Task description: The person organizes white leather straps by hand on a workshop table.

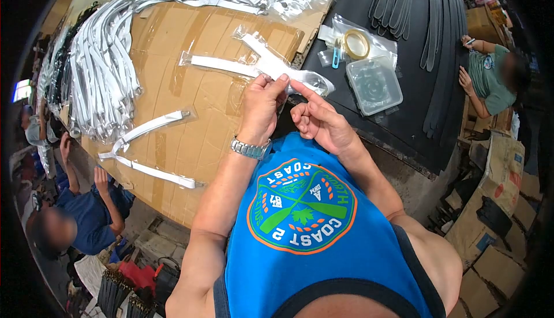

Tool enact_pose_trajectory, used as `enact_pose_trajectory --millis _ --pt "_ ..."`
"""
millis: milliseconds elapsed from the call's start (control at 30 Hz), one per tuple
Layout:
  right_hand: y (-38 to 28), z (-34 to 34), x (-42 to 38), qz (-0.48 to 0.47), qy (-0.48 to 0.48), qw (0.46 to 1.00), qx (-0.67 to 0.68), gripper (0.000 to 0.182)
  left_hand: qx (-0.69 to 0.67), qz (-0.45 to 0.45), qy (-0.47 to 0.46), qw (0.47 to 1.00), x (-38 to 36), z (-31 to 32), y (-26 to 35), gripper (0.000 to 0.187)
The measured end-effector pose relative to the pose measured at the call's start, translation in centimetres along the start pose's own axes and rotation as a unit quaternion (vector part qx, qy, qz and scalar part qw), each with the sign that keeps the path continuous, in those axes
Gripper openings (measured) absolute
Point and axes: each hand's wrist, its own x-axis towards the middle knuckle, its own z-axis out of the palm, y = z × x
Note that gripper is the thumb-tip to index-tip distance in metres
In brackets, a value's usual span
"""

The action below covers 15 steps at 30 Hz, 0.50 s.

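Observation:
A white belt (222, 65) in a clear plastic sleeve lies folded in front of me, across the cardboard's near right corner. My left hand (261, 105), with a metal watch on the wrist, is closed on the belt near its bend, thumb on top. My right hand (323, 123) has its index finger stretched out, the tip at the belt's looped end; its other fingers are loosely curled with nothing visible in them. Another folded white belt (151, 123) in plastic lies on the cardboard to the left.
Many bagged white belts (104, 70) are heaped along the left and far sides of the cardboard (173, 41). On the black table at right are a plastic box (375, 86), a tape roll (356, 44), a blue cutter (336, 55) and dark straps (398, 0). People sit on both sides.

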Motion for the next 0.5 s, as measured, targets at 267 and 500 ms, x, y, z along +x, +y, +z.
enact_pose_trajectory --millis 267,500 --pt "-0.4 -0.7 -1.9 0.006 0.031 0.998 -0.051 0.069 0.028 0.041 0.015 0.999 0.6 -0.5 -0.2 0.011" --pt "-4.2 0.4 -2.8 -0.079 0.104 0.963 -0.236 0.053 0.056 0.036 -0.003 0.998 -0.5 1.2 1.1 0.015"
